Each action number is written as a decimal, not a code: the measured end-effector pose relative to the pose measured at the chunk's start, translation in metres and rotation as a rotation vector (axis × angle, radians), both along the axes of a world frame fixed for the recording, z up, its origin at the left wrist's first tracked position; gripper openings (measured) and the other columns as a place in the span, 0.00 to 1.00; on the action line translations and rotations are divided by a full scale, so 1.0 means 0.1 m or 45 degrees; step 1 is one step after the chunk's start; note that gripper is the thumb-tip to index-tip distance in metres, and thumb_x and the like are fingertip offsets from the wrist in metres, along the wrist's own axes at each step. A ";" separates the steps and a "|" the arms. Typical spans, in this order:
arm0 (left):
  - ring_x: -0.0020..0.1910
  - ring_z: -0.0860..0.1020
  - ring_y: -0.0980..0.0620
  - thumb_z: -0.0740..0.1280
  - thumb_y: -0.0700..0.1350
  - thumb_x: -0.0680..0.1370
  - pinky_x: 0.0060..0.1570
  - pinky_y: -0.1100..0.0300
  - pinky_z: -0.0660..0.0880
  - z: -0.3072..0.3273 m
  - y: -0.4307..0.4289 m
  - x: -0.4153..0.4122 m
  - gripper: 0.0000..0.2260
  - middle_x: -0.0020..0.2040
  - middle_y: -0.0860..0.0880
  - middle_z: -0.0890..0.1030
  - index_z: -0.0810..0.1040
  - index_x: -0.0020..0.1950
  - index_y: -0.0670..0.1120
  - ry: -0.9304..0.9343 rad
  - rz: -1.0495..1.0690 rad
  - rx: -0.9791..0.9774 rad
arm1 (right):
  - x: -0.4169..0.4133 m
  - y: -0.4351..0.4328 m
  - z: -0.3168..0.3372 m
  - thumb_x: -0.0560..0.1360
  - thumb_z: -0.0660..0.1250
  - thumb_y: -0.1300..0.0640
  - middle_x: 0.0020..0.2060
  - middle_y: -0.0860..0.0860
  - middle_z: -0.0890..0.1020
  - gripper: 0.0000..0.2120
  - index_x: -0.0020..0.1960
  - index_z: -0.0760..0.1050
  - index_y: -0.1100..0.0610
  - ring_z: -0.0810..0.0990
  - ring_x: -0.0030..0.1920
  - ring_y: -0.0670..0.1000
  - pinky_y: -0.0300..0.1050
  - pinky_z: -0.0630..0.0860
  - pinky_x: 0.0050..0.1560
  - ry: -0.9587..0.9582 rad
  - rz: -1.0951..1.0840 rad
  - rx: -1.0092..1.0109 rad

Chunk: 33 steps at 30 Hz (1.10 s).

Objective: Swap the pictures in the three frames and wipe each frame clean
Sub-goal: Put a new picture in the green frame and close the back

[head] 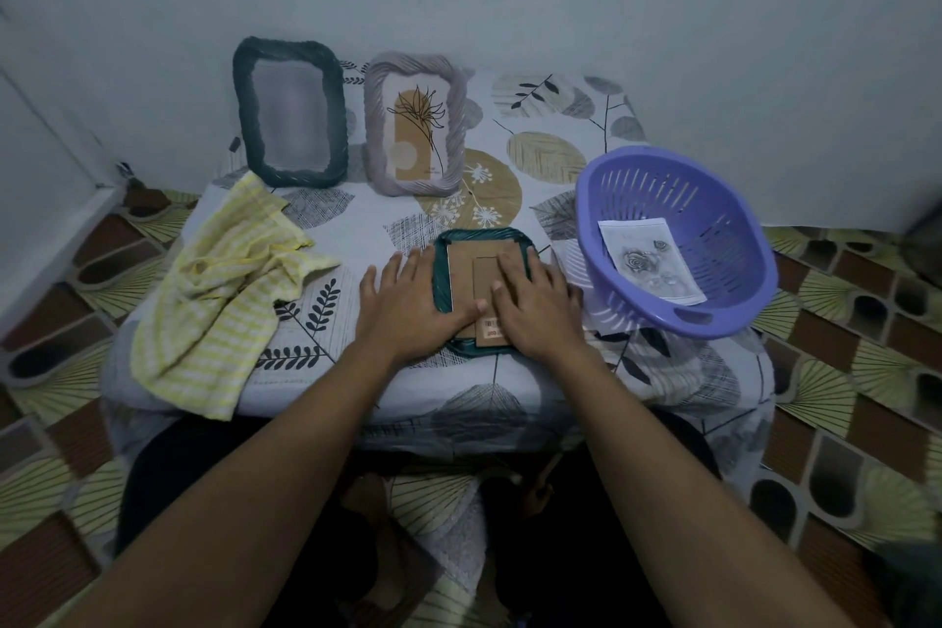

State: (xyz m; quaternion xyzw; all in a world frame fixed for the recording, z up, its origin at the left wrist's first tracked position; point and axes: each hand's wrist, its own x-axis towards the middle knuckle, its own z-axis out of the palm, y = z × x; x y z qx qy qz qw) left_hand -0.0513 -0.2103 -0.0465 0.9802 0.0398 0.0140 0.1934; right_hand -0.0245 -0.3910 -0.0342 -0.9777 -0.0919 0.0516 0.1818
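Note:
A teal frame (474, 238) lies face down on the table near the front edge, its brown cardboard back (471, 270) up. My left hand (408, 306) lies flat over the frame's left side, fingers straight, thumb on the cardboard. My right hand (535, 306) presses flat on the cardboard back and the frame's right side. A dark green frame (290, 112) stands at the back left with no visible picture. Next to it a grey-lilac frame (415, 125) stands holding a plant drawing. A rose picture (650, 260) lies in the purple basket (678, 240).
A yellow striped cloth (224, 296) lies crumpled on the table's left side, hanging over the front edge. The basket sits tilted at the right edge of the leaf-patterned tablecloth (550, 153). A wall rises just behind the table. Patterned floor surrounds it.

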 end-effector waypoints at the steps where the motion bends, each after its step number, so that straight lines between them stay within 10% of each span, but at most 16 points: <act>1: 0.80 0.52 0.46 0.51 0.80 0.69 0.76 0.39 0.46 0.01 0.01 -0.01 0.47 0.81 0.49 0.56 0.50 0.81 0.54 -0.012 -0.011 -0.048 | 0.00 0.00 -0.01 0.84 0.47 0.40 0.81 0.47 0.50 0.26 0.80 0.51 0.40 0.49 0.80 0.54 0.60 0.46 0.76 -0.014 0.004 -0.004; 8: 0.79 0.50 0.52 0.65 0.71 0.66 0.73 0.39 0.47 0.13 0.25 -0.14 0.33 0.79 0.59 0.60 0.69 0.71 0.67 0.009 -0.225 -0.472 | -0.01 0.00 -0.01 0.84 0.46 0.41 0.81 0.47 0.52 0.25 0.80 0.51 0.40 0.52 0.79 0.56 0.62 0.49 0.75 -0.032 0.028 -0.052; 20: 0.73 0.66 0.51 0.60 0.75 0.61 0.72 0.40 0.59 0.13 0.28 -0.20 0.35 0.71 0.60 0.72 0.79 0.63 0.63 0.051 -0.370 -0.240 | -0.04 0.01 -0.01 0.84 0.45 0.41 0.81 0.46 0.52 0.25 0.80 0.52 0.40 0.51 0.79 0.56 0.62 0.48 0.75 -0.040 0.009 -0.042; 27: 0.78 0.56 0.53 0.69 0.64 0.72 0.72 0.37 0.41 0.39 0.10 -0.18 0.13 0.71 0.66 0.71 0.82 0.55 0.65 0.072 -0.427 0.201 | -0.03 0.02 -0.02 0.84 0.45 0.41 0.81 0.46 0.52 0.25 0.80 0.51 0.41 0.51 0.79 0.56 0.62 0.48 0.75 -0.046 0.012 -0.045; 33: 0.71 0.66 0.57 0.60 0.67 0.71 0.69 0.40 0.42 0.36 0.12 -0.23 0.19 0.58 0.68 0.79 0.84 0.52 0.61 -0.069 -0.537 0.236 | -0.04 0.02 -0.01 0.84 0.45 0.41 0.81 0.46 0.51 0.25 0.80 0.51 0.41 0.51 0.79 0.55 0.62 0.48 0.75 -0.039 0.013 -0.047</act>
